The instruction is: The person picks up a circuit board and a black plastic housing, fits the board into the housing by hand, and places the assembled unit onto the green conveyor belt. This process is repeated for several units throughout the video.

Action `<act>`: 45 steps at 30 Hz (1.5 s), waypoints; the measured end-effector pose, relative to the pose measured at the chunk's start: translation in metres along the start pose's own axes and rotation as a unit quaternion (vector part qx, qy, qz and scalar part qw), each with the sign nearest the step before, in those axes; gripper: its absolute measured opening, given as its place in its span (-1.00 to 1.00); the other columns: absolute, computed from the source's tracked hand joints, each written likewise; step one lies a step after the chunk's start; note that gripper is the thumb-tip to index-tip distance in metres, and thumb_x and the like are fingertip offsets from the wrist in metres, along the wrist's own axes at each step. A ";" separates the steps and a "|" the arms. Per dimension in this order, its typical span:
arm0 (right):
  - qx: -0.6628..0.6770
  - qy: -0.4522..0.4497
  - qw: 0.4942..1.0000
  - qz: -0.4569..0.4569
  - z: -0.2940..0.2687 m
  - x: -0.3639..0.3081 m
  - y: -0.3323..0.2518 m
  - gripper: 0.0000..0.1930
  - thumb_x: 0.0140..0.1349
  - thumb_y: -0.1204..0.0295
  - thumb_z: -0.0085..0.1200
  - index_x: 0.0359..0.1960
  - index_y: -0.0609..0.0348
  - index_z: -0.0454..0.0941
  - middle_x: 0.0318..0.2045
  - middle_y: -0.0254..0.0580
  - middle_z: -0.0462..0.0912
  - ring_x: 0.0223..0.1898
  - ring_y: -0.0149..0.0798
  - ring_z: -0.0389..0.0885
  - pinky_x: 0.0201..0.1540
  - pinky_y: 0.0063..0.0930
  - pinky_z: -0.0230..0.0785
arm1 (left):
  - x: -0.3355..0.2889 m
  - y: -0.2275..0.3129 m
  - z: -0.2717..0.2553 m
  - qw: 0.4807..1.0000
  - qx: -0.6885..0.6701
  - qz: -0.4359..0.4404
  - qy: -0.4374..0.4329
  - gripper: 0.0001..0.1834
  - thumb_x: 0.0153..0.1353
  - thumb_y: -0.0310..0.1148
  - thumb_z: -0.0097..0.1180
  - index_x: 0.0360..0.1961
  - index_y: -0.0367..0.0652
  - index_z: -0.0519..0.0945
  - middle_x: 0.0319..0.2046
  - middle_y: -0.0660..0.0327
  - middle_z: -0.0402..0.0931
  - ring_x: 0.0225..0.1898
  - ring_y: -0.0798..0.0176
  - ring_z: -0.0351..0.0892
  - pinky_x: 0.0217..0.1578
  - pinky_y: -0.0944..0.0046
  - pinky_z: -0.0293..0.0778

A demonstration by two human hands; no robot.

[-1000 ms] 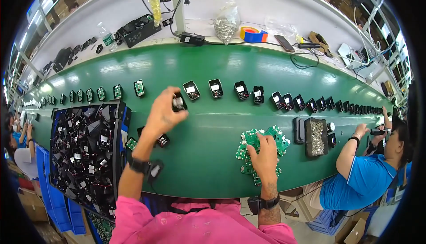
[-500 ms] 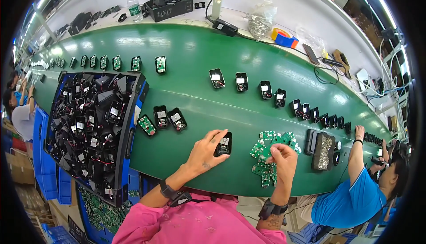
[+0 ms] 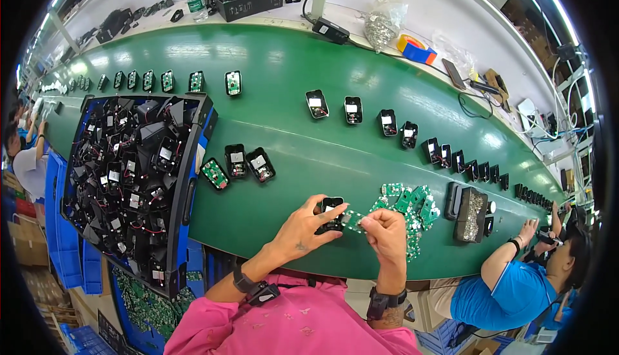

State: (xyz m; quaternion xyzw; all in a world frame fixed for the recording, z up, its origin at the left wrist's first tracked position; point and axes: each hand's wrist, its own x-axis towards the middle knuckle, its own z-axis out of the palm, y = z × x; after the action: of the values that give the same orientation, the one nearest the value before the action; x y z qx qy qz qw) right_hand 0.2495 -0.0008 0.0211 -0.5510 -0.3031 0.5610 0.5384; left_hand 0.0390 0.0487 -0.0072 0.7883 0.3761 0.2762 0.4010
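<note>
Head view shows a long green conveyor belt [image 3: 335, 142] sweeping from ten o'clock to four o'clock. A large black tray [image 3: 138, 181] heaped with wired black housings sits at nine o'clock. A loose pile of small green circuit boards [image 3: 409, 210] lies at four o'clock from centre, just beside a black box of screws [image 3: 472, 214].

At six o'clock, low over the belt's near edge, the left hand [image 3: 303, 229] is clamped around a small black housing [image 3: 332, 212], thumb and fingers pinching its sides. The right hand [image 3: 385, 236] is closed on a small green board [image 3: 353, 219], fingertips pinched on its edge, the board touching the housing's right side. Three more housings [image 3: 238, 165] wait at ten o'clock from the hands.

To do this well, I judge the board should go in level, held only by its edges, with the housing kept steady and its open face up. Any wires inside, too small to make out here, should stay clear of the seat. Forcing a tilted board risks bending it.
</note>
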 end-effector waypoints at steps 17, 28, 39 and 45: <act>-0.108 -0.064 0.989 0.077 0.010 0.011 0.010 -0.79 0.17 0.43 0.37 -0.49 0.23 0.58 -0.68 -0.41 0.53 -0.74 -0.62 0.37 -0.73 -0.71 0.11 | -0.001 -0.004 0.004 0.977 -0.206 -0.052 -0.016 -0.06 -0.01 -0.50 0.45 0.40 -0.22 0.21 0.07 0.13 0.42 -0.12 0.39 0.57 -0.24 0.40 0.56; -0.224 0.021 0.968 -0.112 0.025 -0.002 0.004 -0.88 0.15 0.56 0.34 -0.33 0.33 0.65 -0.53 -0.36 0.60 -0.56 -0.58 0.47 -0.56 -0.70 0.24 | 0.001 0.004 0.011 0.902 -0.408 -0.140 -0.030 -0.44 0.32 -0.56 0.05 0.33 -0.15 0.27 0.05 0.21 0.42 -0.19 0.46 0.53 -0.32 0.44 0.57; -0.317 -0.029 0.922 -0.222 0.040 -0.010 -0.006 -0.90 0.20 0.53 0.24 -0.27 0.28 0.71 -0.49 -0.15 0.64 -0.50 -0.26 0.58 -0.45 -0.44 0.37 | -0.005 0.013 0.010 0.961 -0.257 -0.102 -0.007 -0.31 0.31 -0.51 0.07 0.47 -0.05 0.22 -0.02 0.11 0.49 -0.42 0.40 0.55 -0.37 0.32 0.52; -0.320 -0.011 0.917 -0.239 0.051 -0.018 -0.009 -0.93 0.24 0.56 0.16 -0.27 0.29 0.62 -0.46 -0.09 0.60 -0.48 -0.15 0.58 -0.44 -0.36 0.36 | -0.005 0.033 -0.003 0.946 -0.306 -0.099 0.047 -0.29 0.36 -0.56 -0.05 0.51 -0.11 0.09 0.11 0.06 0.38 -0.37 0.34 0.60 -0.36 0.34 0.57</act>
State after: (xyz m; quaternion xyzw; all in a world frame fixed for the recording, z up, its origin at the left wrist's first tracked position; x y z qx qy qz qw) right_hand 0.2007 -0.0027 0.0456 -0.5988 -0.5946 0.2945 0.4485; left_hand 0.0466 0.0326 0.0214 0.5728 0.3681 0.3738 0.6299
